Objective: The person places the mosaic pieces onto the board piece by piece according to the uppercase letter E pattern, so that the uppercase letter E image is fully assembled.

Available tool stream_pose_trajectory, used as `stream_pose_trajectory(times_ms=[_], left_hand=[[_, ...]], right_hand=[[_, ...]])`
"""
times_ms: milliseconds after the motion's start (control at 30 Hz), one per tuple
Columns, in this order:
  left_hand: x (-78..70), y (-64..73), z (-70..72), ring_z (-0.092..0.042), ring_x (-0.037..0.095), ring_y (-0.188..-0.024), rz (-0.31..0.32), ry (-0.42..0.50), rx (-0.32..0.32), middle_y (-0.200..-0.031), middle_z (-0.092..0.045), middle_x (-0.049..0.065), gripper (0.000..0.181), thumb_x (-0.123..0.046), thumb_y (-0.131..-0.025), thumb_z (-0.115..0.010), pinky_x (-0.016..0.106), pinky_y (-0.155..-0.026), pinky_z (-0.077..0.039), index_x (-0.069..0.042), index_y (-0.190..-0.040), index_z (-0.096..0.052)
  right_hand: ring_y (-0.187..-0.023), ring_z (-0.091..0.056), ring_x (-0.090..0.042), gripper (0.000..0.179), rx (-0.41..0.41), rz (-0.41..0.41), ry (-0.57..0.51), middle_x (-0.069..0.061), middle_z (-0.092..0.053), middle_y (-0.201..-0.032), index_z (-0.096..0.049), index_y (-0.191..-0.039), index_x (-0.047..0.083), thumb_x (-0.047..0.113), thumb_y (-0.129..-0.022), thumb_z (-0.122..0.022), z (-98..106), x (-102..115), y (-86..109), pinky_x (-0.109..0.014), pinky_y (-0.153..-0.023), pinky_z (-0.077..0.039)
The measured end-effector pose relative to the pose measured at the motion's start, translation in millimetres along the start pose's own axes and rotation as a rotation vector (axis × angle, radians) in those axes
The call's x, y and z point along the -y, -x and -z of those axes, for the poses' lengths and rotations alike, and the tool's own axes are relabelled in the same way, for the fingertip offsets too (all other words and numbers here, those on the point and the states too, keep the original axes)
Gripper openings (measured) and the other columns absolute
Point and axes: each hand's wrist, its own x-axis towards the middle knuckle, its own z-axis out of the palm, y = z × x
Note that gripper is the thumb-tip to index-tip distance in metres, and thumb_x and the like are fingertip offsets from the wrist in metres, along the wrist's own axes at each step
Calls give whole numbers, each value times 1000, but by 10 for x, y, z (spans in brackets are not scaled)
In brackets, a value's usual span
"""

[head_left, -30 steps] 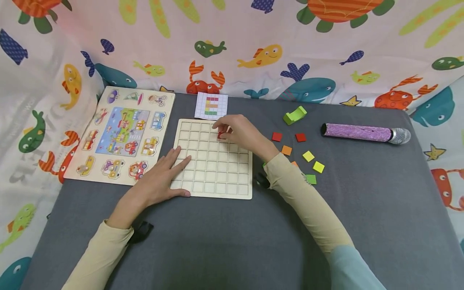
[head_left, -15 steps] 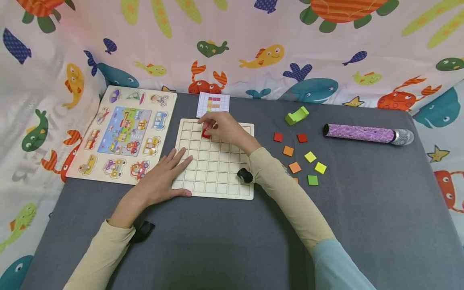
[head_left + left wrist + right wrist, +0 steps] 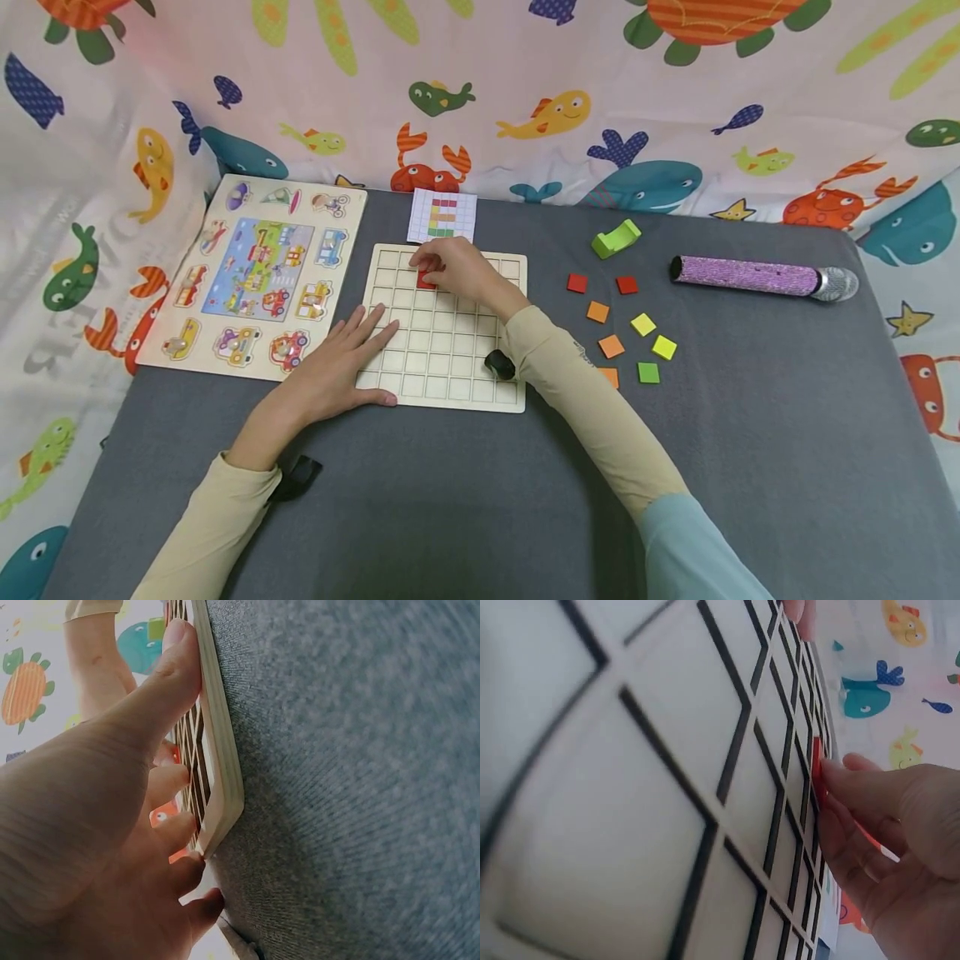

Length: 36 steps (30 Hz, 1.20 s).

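A pale wooden grid board point(image 3: 435, 367) lies at the middle of the table in the head view. My left hand point(image 3: 330, 367) rests at its left edge with fingers spread over the nearest squares; in the left wrist view the thumb point(image 3: 180, 664) lies along the rim. Near the board's far side, my right hand point(image 3: 459, 268) pinches a red square tile point(image 3: 425, 281) between thumb and fingers. The right wrist view shows this red tile point(image 3: 817, 769) at the grid surface; whether it sits fully inside a square cannot be told.
Behind the board is a card point(image 3: 418, 215) with a coloured square pattern. A wooden vehicle puzzle point(image 3: 204, 337) lies left. To the right are loose red point(image 3: 577, 283), orange point(image 3: 597, 312), yellow point(image 3: 663, 347) and green tiles point(image 3: 648, 372), a green curved block point(image 3: 617, 240) and a sparkly microphone point(image 3: 750, 275).
My right hand has carried the red tile leftward over the board, then lowered slightly onto a square in the upper rows. My left hand has stayed in place.
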Motion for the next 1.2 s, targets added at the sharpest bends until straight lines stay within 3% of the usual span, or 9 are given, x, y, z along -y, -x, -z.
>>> stream_pose_trajectory(times_ms=[233,467,700,867,1067,1200], left_hand=[[-18,-3,-5,-2,37,-150,3,16,6,-164,-10,14,104,-52,-76,-78,57,-118,-10,-11,-156,-26],[-10,1,-35,0,35,-150,12,27,5,-164,-9,12,106,-54,-75,-78,57,-118,-9,-12,-156,-26],[-12,6,-13,1,35,-150,20,42,3,-164,-8,12,106,-52,-75,-80,55,-119,-8,-11,-156,-25],[-18,-2,-20,0,35,-150,19,42,-1,-164,-9,13,106,-51,-74,-80,55,-119,-8,-11,-156,-26],[-12,-5,-18,0,36,-150,12,35,-8,-164,-10,13,106,-51,-74,-80,56,-119,-9,-10,-156,-26],[-8,4,-17,0,36,-150,16,42,-3,-164,-9,14,106,-50,-74,-81,56,-119,-8,-10,-156,-26]], right_hand=[[-93,-60,-17,22,-15,1,-3,-7,-69,-103,-69,-115,3,3,-92,-66,-10,4,58,-24,-83,-49],[-95,-61,-17,25,-38,18,-30,-7,-68,-107,-68,-118,3,6,-93,-66,203,-28,300,-29,-84,-52],[-101,-62,-22,27,-101,-15,13,-12,-68,-112,-68,-117,1,5,-91,-69,560,-306,622,-37,-88,-52],[-103,-62,-26,29,-135,-81,75,-14,-68,-112,-67,-119,1,3,-90,-69,782,-551,902,-40,-91,-52],[-111,-59,-32,34,-111,-160,185,-17,-65,-119,-66,-122,1,1,-88,-71,873,-756,1234,-46,-95,-49],[-113,-58,-34,36,-124,-184,193,-18,-64,-120,-66,-121,0,1,-86,-73,889,-833,1387,-48,-97,-47]])
